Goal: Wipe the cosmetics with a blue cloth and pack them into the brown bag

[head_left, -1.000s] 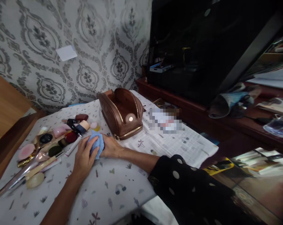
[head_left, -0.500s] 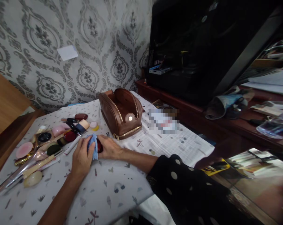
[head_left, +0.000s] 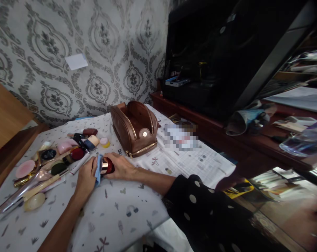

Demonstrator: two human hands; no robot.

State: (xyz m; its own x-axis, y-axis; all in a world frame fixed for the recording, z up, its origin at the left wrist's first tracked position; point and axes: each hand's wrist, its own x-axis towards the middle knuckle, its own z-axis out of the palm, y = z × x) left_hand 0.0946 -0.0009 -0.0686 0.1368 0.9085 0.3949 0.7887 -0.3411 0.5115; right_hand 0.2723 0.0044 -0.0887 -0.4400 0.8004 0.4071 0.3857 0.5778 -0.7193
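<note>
My right hand [head_left: 122, 167] is closed around a small dark red bottle [head_left: 110, 166] with a shiny rose-gold band or cap facing left. In my left hand [head_left: 86, 176] a light blue cloth [head_left: 98, 171] is pinched, pressed up against the bottle's metallic end. Both hands are close together above the patterned white tablecloth [head_left: 113, 206]. Just beyond them stands a brown toiletry bag [head_left: 121, 129], its zipped top gaping. To the left of my left hand lies a pile of cosmetics, with a pink round puff [head_left: 25, 169], a black-centred compact [head_left: 48, 154] and a long metallic tube [head_left: 11, 203].
A small yellow-rimmed jar [head_left: 105, 142] sits between the pile and the bag. Right of the bag is a blurred-out packet [head_left: 181, 137]. A large black television [head_left: 213, 52] stands on a dark red cabinet [head_left: 200, 126] at the right. Patterned wallpaper rises behind.
The blue cloth has slid left off the bottle's end, uncovering its rose-gold part. My left hand has shifted slightly left and down; the right hand keeps its hold.
</note>
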